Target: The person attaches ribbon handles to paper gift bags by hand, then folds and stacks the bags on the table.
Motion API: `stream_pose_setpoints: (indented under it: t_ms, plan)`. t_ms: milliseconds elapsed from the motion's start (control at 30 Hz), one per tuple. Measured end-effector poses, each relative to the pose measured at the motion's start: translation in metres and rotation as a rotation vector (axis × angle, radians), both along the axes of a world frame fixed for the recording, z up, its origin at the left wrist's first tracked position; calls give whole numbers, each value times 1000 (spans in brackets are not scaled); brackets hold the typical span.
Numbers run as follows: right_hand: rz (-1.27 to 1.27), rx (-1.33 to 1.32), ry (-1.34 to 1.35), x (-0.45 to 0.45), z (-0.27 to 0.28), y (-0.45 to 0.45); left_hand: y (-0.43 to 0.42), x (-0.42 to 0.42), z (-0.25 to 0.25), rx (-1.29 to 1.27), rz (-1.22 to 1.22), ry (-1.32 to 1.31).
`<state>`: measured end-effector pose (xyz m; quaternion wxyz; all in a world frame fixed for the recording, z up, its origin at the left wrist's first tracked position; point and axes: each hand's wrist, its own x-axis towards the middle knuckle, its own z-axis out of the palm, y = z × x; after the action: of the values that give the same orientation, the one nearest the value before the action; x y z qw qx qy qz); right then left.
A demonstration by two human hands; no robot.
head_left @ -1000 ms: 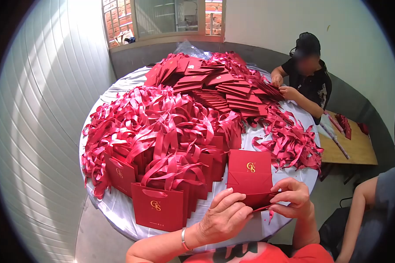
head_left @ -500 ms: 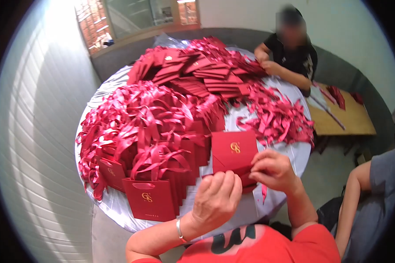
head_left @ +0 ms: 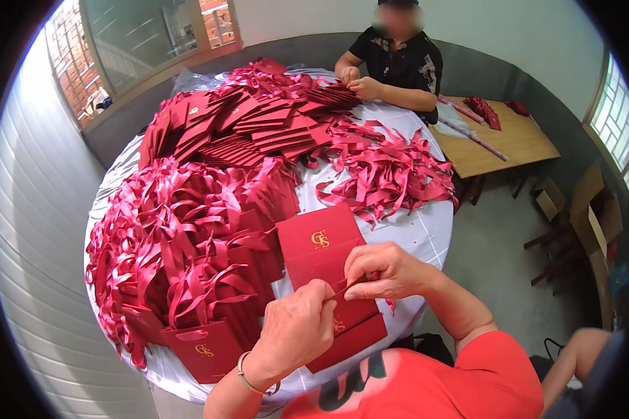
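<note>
Both my hands meet over a flat red paper bag (head_left: 321, 237) with a gold logo, lying at the table's near side. My left hand (head_left: 297, 325) is closed, thumb and fingers pinching at the bag's folded edge. Opposite it, my right hand (head_left: 384, 272) is also pinched closed on something small and dark red by that edge; what it is cannot be made out. Another red bag part with a gold logo (head_left: 356, 335) shows below my hands. Upright finished-looking bags with ribbon handles (head_left: 204, 349) stand just left of my left hand.
A round table with a white cloth (head_left: 426, 237) carries stacked flat red bags (head_left: 258, 126) and loose red ribbons (head_left: 391, 174). Across it, a person in black (head_left: 398, 63) handles bags. Another person's arm (head_left: 573, 363) is at lower right. A wooden table (head_left: 496, 146) stands behind.
The view has swung right, so the table appears farther left. My hands, spread apart over the bag earlier, have come close together at its edge.
</note>
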<state>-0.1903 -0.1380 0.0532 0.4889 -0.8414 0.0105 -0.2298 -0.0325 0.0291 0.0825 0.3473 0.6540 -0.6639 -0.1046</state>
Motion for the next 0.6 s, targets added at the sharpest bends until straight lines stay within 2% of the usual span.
stream_pose_setpoints:
  t_ms: [67,133,233,300,333,433,500,567,600]
  plan:
    - [34,10,151,0,-14,-3,-3,1,-18,109,16,20]
    - [83,6,188,1,-33,-12,-8,-1,-32,234,4,76]
    - [60,179,368,-3,-46,-14,-15,4,-51,279,22,112]
    - [-71,303,362,-7,-36,-13,-18,12,-59,360,36,262]
    - [-138,233,321,-10,-37,-15,-19,16,-68,395,9,310]
    - [-393,253,247,-22,-34,-13,-19,19,-76,448,32,368]
    - [-474,348,275,-31,-33,-12,-21,21,-72,509,46,338]
    - [-483,374,268,-34,-36,-5,-21,21,-74,548,22,481]
    - [-509,486,226,-31,-38,0,-21,21,-75,543,21,514]
